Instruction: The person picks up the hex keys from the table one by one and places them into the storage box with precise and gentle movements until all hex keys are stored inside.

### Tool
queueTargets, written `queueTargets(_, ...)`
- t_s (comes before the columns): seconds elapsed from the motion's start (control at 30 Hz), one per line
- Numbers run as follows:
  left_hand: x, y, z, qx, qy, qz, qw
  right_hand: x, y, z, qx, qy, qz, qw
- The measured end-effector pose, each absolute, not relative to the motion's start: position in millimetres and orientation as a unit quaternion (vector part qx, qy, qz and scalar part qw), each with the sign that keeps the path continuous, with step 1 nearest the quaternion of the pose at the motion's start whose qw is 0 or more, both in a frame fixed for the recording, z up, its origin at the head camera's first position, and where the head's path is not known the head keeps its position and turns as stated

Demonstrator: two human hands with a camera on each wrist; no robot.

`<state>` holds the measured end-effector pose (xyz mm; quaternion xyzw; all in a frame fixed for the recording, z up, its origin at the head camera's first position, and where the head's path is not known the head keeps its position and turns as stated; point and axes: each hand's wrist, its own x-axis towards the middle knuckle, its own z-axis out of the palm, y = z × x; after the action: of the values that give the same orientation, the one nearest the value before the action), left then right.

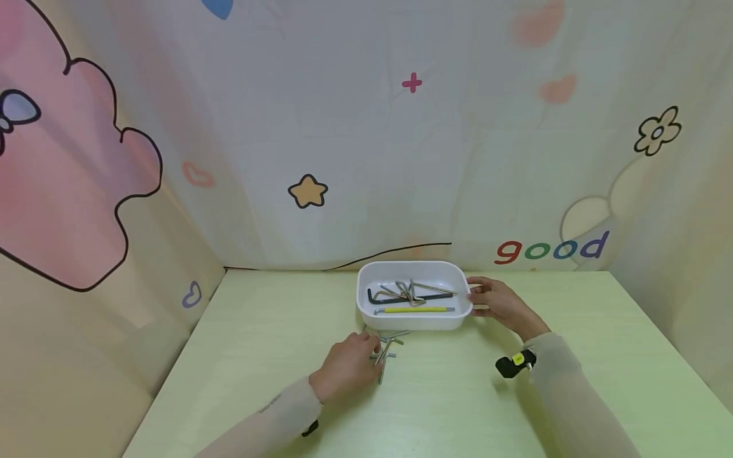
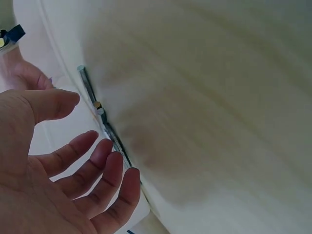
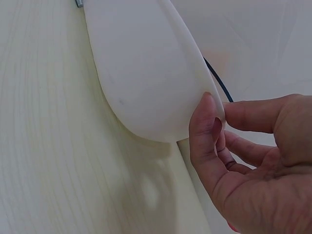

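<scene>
Several L-shaped metal hex keys [image 1: 382, 374] lie on the table in front of a white plastic tray [image 1: 412, 324]. My left hand [image 1: 350, 366] is right over these keys; in the left wrist view its fingers [image 2: 127, 190] are spread and loosely bent, with nothing between them and a silver key [image 2: 87, 84] beyond. With thumb and fingers, my right hand [image 1: 504, 306] pinches the rim at the tray's right end. Inside the tray lie a black hex key [image 1: 441, 296], a yellow-sleeved hex key [image 1: 415, 310] and several metal keys in a small heap.
The pale green wooden table [image 1: 263, 331] reaches back to a printed curtain [image 1: 366, 127], which also hangs along both sides. The tray stands close to the table's back edge. A small black wrist device [image 1: 508, 366] sits at my right cuff.
</scene>
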<state>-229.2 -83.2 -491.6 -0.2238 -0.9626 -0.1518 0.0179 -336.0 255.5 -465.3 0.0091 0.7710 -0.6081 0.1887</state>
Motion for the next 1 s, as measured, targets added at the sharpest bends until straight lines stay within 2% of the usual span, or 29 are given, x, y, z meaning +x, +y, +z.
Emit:
queueTargets(0.73,-241.1,-81.7,-504.4,-0.249,-0.965,-0.081,0.025,-334.0,255.7,-467.0,0.006,0.772,-0.608,0.187)
queueTargets(1.0,-241.4,-80.7,-497.4,-0.243,-0.967,-0.080,-0.008,-335.2,257.1,-469.1,0.000,0.771,-0.610,0.183)
